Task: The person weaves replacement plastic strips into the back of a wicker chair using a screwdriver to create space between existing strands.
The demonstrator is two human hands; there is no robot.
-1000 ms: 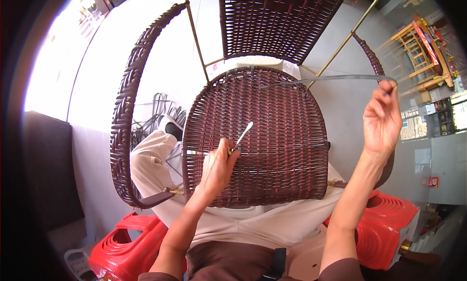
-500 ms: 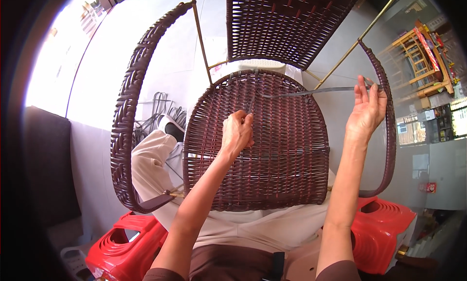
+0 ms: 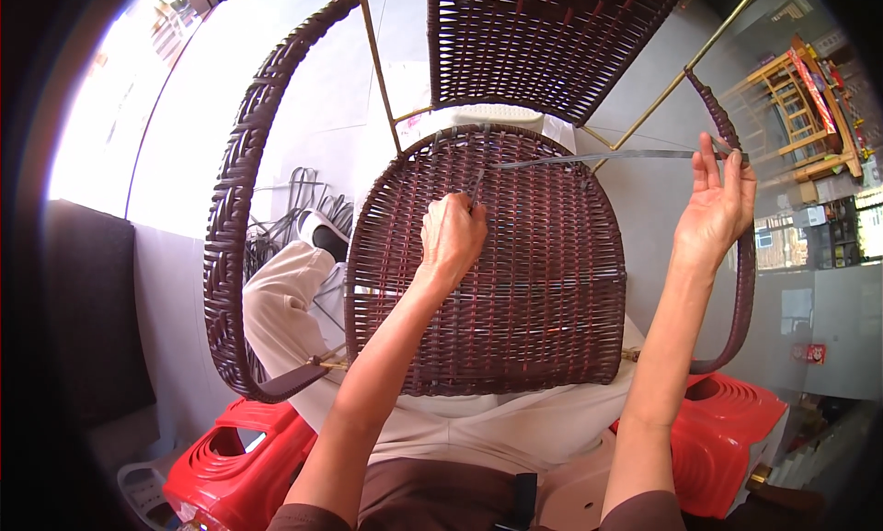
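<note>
A dark brown woven wicker chair seat (image 3: 543,292) lies across my lap, its curved woven armrests (image 3: 241,191) rising on both sides. My left hand (image 3: 452,237) rests on the upper part of the seat, fingers closed around a thin metal tool (image 3: 475,187) poking into the weave. A grey weaving strand (image 3: 598,156) runs taut from that spot to the right. My right hand (image 3: 716,209) is raised by the right armrest and pinches the strand's far end between the fingertips.
The chair's woven backrest (image 3: 543,44) on brass-coloured rods (image 3: 379,67) stands beyond the seat. Two red plastic stools (image 3: 241,457) (image 3: 731,448) sit low on either side. Loose strands (image 3: 303,200) lie on the pale floor at left. Wooden furniture (image 3: 796,99) stands far right.
My left hand has moved up the seat with the tool to its upper edge. My right hand has shifted a little, keeping the strand pulled out to the right.
</note>
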